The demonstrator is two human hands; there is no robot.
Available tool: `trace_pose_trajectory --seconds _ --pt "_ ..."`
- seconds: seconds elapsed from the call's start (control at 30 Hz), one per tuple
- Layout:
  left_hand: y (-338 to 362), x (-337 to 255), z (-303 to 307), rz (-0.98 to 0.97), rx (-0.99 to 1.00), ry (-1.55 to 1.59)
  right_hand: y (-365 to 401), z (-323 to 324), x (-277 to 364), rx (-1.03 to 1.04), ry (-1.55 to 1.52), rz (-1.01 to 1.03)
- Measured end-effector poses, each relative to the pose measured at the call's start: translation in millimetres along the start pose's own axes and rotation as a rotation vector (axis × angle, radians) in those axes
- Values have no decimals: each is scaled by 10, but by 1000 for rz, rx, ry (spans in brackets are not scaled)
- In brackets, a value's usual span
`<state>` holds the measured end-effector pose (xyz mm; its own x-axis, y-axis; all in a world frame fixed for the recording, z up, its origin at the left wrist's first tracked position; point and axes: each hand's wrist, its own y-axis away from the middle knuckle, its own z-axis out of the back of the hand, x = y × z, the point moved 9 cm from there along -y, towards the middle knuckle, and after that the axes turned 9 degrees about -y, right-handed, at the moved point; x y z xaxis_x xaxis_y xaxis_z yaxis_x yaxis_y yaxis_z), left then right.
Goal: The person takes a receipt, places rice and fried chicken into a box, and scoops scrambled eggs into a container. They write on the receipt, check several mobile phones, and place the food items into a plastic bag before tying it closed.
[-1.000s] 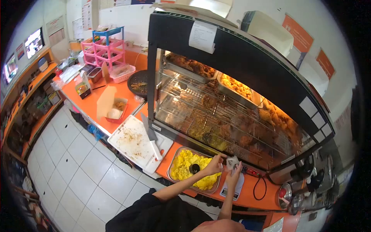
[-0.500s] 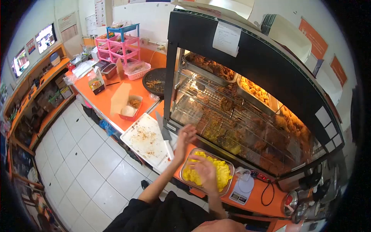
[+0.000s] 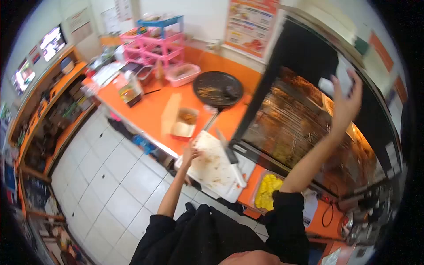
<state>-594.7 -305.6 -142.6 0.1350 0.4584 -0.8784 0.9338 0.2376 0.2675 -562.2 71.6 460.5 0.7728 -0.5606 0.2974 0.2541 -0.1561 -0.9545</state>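
Your right hand (image 3: pixel 346 99) is raised at the upper right, fingers spread apart and empty, by the warming cabinet (image 3: pixel 304 128). Your left hand (image 3: pixel 191 154) rests open on the edge of the crumbed cutting board (image 3: pixel 216 176) at mid-frame, where a knife (image 3: pixel 229 154) lies. The box (image 3: pixel 169 115) on the tabletop (image 3: pixel 150 106) stands open, seemingly part-filled with rice and a fried piece. The tray (image 3: pixel 255 196) holds yellow food.

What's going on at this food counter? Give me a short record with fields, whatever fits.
Place: orange counter beside a heated display cabinet of fried food
Left hand: at the near edge of the white cutting board; grip unclear
Right hand: raised, fingers spread, at a white paper on the cabinet's top
On the board: knife
Nearby: tray of yellow food, black pan, pink rack
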Motion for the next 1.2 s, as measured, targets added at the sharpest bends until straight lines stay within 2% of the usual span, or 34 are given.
trace_pose_trajectory --seconds 0.03,0.07,0.1,0.2,0.23,0.3,0.33,0.43,0.47,0.53,0.67,0.77,0.8,0.83,0.87,1.0,1.1,1.17,1.2 --pt "-123 -51 -33 -104 105 -44 105 -72 89 55 26 -43" --pt "-68 -262 -85 -21 -54 -50 286 -151 33 94 -155 -257" --pt "18 -500 -136 71 -201 -52 497 -280 129 185 -302 -291" --pt "-320 -465 16 162 -211 9 1152 -755 579 361 -521 -235" --pt "-440 -397 129 147 -221 14 1398 -938 552 516 -452 -328" --pt "-676 -376 322 116 -214 8 1649 -1419 680 732 -573 -372" --pt "-723 -426 420 85 -263 -101 1804 -1655 659 726 -806 -584" --pt "-725 -847 668 -21 -385 -340 2080 -2192 666 783 -1002 -767" --pt "-744 -1170 716 -301 -429 -490 2142 -2352 663 804 -988 -796" --pt "-901 -1336 875 -336 -350 -633 2300 -2688 670 852 -970 -861" --pt "-1596 -1430 1413 -395 -299 -883 2512 -3506 727 898 -1068 -750" --pt "-1827 -1632 1688 -245 -248 -899 2569 -4203 790 913 -1060 -647" --pt "-1789 -1727 1775 -204 -177 -810 2610 -4411 835 934 -1042 -625" --pt "-1723 -1917 1786 -173 -108 -719 2638 -4595 879 952 -1025 -593" --pt "-1729 -2187 1783 -156 -41 -622 2770 -4848 897 972 -1205 -829" --pt "-1426 -3404 1692 -290 161 -415 2803 -5566 1061 1003 -1171 -651" --pt "-1208 -4337 1485 -482 234 -294 2949 -6030 1181 1077 -1244 -767" --pt "-1213 -4661 1481 -638 250 -241 3045 -6363 1212 1106 -1245 -764" --pt "-1333 -4684 1548 -656 271 -334 3077 -6504 1201 1111 -1230 -765"
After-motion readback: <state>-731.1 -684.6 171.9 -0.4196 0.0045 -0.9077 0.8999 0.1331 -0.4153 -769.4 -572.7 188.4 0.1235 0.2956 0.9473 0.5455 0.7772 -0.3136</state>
